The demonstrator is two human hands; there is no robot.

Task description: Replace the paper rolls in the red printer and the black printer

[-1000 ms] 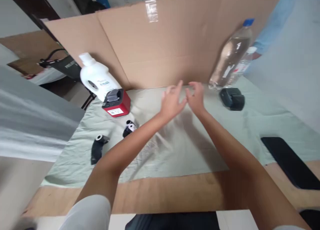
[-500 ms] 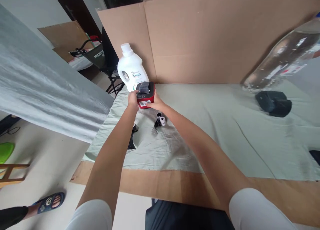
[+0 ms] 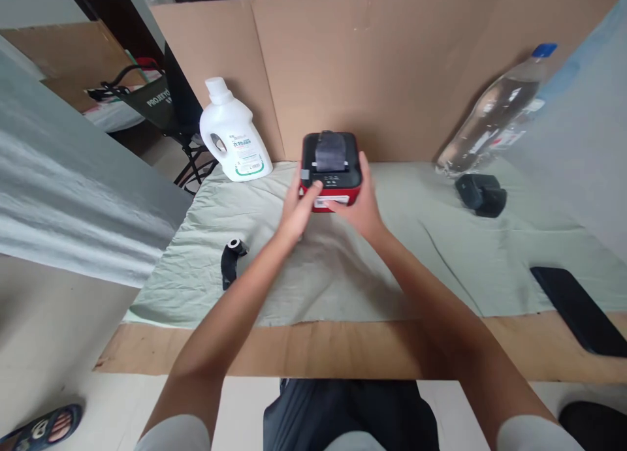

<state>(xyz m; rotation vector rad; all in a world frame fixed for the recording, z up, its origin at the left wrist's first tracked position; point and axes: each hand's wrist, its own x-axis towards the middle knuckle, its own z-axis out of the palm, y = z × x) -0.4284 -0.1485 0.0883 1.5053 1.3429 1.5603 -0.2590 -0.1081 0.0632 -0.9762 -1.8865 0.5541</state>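
A small red and black label printer is held up over the far part of the cloth-covered table. A strip of dark, shiny film curls out of its top. Around its left side, my left hand is closed, thumb on the front edge. My right hand grips the opposite side, its thumb across the white label on the front. On the cloth to the left lies a roll of black ribbon with a white core, partly unwound. My left forearm passes close beside it.
A white detergent bottle stands back left against a cardboard panel. At right are a clear plastic bottle leaning on the panel, a black device and a dark phone. A person's sandalled foot shows lower left.
Both hands have carried the printer rightward, away from the front of the detergent bottle. My view has turned too, bringing the phone more fully into sight. The small white roll no longer shows.
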